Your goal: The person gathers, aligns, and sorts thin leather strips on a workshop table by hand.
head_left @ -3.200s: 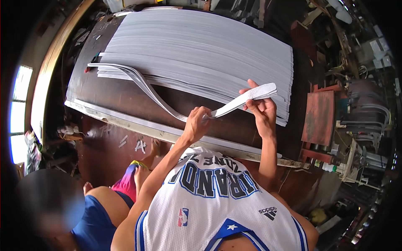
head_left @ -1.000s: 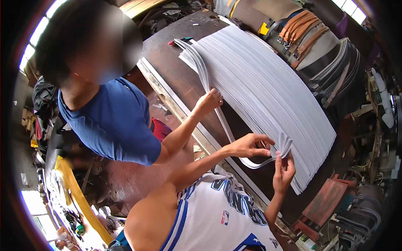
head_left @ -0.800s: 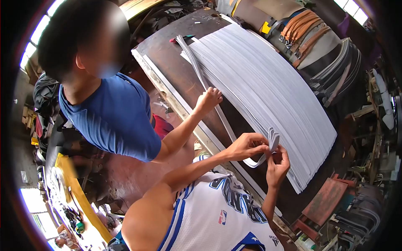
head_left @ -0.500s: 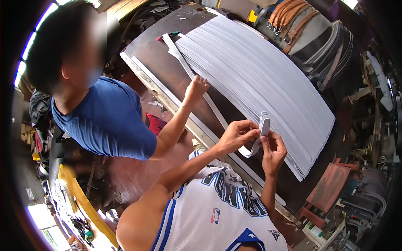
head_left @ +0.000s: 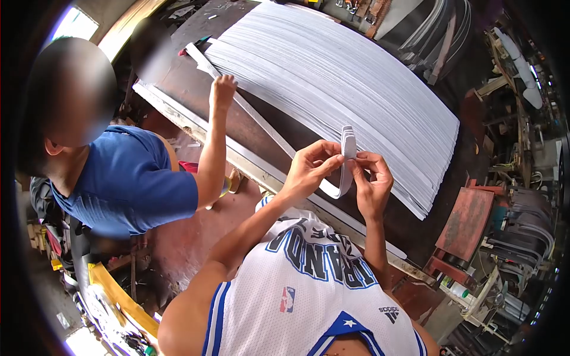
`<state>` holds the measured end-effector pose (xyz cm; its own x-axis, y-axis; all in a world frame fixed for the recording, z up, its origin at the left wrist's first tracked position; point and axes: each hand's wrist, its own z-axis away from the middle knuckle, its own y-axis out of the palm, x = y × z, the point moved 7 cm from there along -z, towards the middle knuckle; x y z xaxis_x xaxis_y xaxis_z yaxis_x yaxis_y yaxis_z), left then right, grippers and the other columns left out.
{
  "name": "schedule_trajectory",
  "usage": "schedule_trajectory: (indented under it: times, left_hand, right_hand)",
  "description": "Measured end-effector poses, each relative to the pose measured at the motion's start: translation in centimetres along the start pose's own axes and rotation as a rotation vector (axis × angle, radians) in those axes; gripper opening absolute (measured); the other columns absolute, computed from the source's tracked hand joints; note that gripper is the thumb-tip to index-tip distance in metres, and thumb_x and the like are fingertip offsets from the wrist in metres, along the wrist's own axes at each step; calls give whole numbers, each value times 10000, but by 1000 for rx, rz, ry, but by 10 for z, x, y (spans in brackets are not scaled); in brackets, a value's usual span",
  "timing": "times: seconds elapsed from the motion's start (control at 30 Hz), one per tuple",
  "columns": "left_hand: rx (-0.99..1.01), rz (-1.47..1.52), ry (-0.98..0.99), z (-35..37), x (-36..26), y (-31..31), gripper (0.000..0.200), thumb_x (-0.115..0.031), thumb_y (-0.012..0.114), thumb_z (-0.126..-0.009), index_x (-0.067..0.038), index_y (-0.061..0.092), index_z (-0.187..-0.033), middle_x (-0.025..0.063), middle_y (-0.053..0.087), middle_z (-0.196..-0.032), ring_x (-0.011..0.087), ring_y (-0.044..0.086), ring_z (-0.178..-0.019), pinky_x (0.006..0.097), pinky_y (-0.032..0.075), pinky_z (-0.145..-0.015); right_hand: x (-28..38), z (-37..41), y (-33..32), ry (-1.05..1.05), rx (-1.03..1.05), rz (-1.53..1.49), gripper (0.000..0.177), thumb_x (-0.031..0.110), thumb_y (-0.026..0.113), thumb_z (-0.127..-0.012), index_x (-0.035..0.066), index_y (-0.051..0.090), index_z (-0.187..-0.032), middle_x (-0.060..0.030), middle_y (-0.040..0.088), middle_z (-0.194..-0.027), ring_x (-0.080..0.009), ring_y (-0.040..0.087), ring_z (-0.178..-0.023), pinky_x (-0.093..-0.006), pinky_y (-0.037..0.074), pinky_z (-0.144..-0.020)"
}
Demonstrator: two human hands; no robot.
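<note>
Both of my hands pinch the upturned ends of a small bundle of long white strips (head_left: 348, 145) with rounded tips. My left hand (head_left: 312, 169) grips the bundle from the left, thumb and fingers closed near the ends. From the right, my right hand (head_left: 372, 181) closes its thumb and fingertips on the same ends. Below my hands the bundle curves, then runs away along the table to the far left. There, a co-worker's hand (head_left: 224, 90) rests on it. Beside it lies a wide layer of many white strips (head_left: 338, 89), fanned side by side.
The dark table (head_left: 178, 74) has a worn pale edge (head_left: 237, 163) near me. A co-worker in a blue shirt (head_left: 130, 181) stands at the left. A reddish metal stand (head_left: 466, 219) is at the right; dark straps (head_left: 442, 41) lie beyond the layer.
My view has shifted, so the table and hands appear further left and higher. The co-worker's hand is nearer the far end of the strips. My hands keep their pinch on the bundle.
</note>
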<state>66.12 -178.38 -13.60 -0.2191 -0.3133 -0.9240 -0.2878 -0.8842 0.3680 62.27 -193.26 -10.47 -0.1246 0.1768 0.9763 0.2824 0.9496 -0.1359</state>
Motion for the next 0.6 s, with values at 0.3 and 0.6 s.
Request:
schedule_trajectory:
  times: [0.3,0.6]
  left_hand:
    - [40,-410,312,-1,-19,12,170,-52,698,-888,-36,687,-1057,47,647,-882,111,609,-767,267,479,-637]
    - [103,-444,379,-4,-14,33,164,-92,716,-871,-34,648,-1009,79,643,-835,173,645,-718,303,516,-611]
  right_hand:
    - [-26,4,-11,91,25,-79,161,14,674,-906,-15,652,-1063,-65,700,-956,-115,648,-891,-267,501,-835]
    - [-9,6,-35,34,-30,-72,196,14,665,-911,-21,638,-1102,-43,635,-1036,-99,581,-853,-235,475,-793]
